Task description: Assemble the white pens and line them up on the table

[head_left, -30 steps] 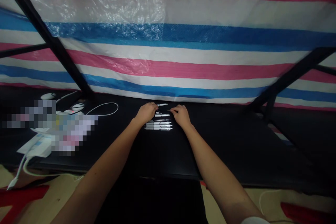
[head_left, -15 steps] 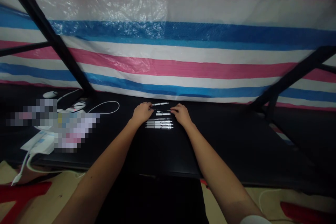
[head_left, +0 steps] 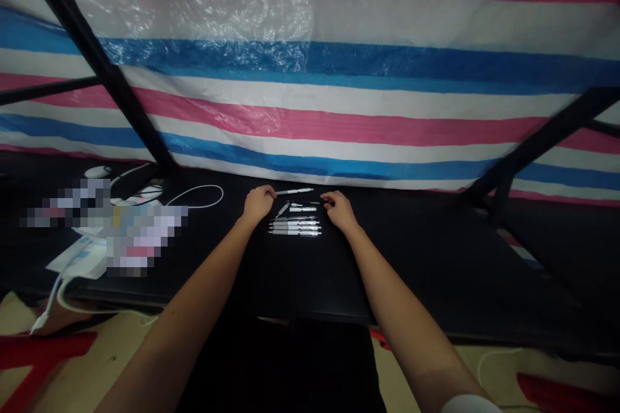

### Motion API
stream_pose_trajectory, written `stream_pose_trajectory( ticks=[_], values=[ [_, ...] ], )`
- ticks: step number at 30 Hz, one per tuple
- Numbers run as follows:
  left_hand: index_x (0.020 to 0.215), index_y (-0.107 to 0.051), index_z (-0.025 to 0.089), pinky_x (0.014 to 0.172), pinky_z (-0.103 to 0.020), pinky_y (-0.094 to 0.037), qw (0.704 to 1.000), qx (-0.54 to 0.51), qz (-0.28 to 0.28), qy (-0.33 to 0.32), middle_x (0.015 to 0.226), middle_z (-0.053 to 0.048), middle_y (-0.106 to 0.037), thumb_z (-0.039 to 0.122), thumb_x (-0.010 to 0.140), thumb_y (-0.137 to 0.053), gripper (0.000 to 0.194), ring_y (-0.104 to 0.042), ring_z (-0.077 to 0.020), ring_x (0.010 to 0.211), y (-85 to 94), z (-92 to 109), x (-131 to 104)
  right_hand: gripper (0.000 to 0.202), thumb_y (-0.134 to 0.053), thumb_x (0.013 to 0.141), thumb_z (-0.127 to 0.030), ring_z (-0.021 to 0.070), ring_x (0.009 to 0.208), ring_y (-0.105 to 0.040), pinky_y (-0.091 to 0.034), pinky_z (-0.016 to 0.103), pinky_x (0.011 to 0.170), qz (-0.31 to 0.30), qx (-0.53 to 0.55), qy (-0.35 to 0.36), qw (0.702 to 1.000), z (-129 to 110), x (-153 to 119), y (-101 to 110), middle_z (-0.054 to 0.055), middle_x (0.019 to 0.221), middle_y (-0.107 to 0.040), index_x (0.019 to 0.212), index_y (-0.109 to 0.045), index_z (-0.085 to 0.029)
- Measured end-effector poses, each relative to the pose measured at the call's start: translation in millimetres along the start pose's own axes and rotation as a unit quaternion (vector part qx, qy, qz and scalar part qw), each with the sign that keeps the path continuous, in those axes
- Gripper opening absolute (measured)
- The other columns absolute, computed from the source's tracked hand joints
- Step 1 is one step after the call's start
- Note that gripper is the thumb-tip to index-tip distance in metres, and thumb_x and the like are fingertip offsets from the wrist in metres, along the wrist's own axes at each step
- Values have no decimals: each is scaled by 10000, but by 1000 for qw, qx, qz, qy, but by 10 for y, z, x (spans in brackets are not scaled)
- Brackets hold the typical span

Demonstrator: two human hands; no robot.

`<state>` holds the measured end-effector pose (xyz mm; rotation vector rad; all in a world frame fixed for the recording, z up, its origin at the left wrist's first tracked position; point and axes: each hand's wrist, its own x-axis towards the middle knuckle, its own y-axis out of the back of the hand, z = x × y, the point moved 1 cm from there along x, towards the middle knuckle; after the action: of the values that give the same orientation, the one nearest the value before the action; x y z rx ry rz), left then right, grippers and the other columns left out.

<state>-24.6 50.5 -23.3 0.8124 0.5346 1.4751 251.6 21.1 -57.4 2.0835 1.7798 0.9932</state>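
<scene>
Several white and grey pens (head_left: 295, 228) lie side by side on the black table. Beyond them are a short white pen part (head_left: 303, 209), a small grey piece (head_left: 283, 209) lying at a slant, and a thin dark refill (head_left: 310, 202). My left hand (head_left: 259, 202) has its fingers closed at the left end of a white pen (head_left: 295, 191) at the back. My right hand (head_left: 338, 208) is just right of the refill, fingers apart and holding nothing.
On the left of the table (head_left: 411, 271) are a white power strip with cables (head_left: 92, 255), a white mouse (head_left: 97, 172) and blurred packets (head_left: 155, 232). Black metal bars (head_left: 130, 103) stand before a striped sheet (head_left: 339, 129).
My left hand has moved slightly left, and the slanted grey piece now shows beside it. My right hand has let go of the thin dark refill and drawn slightly right.
</scene>
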Motion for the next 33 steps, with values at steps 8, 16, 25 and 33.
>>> stream_pose_trajectory(
  ticks=[8,16,25,33],
  values=[
    [869,-728,246,699,-286,-465,999,12,-5,-37,845,-27,-746,157,822,-503,247,-651,-189,765,-17,28,-31,375,-495,701,-12,180,869,-635,-529,363,861,14,13,8,1000,24,3,-11,36,902,-645,910,-740,-203],
    [915,-773,243,754,-290,-488,988,11,-21,-155,910,-31,-663,228,831,-599,194,-607,-158,768,-56,151,-84,463,-387,636,26,192,809,-606,-505,331,770,46,21,40,998,-124,-36,16,57,885,-643,888,-721,-174],
    [958,-804,294,783,-300,-475,981,44,-62,-177,954,-35,-663,324,889,-632,188,-631,-182,870,-111,217,-116,530,-386,688,65,222,949,-571,-478,380,899,-5,-12,149,989,-470,-156,-62,57,973,-689,925,-763,-223],
    [938,-810,293,739,-286,-465,980,53,-87,-170,909,-29,-678,330,885,-634,187,-632,-180,826,-115,232,-86,515,-423,785,40,239,975,-535,-467,415,933,-71,-40,199,977,-614,-204,-164,32,1086,-738,1010,-788,-246]
  ],
)
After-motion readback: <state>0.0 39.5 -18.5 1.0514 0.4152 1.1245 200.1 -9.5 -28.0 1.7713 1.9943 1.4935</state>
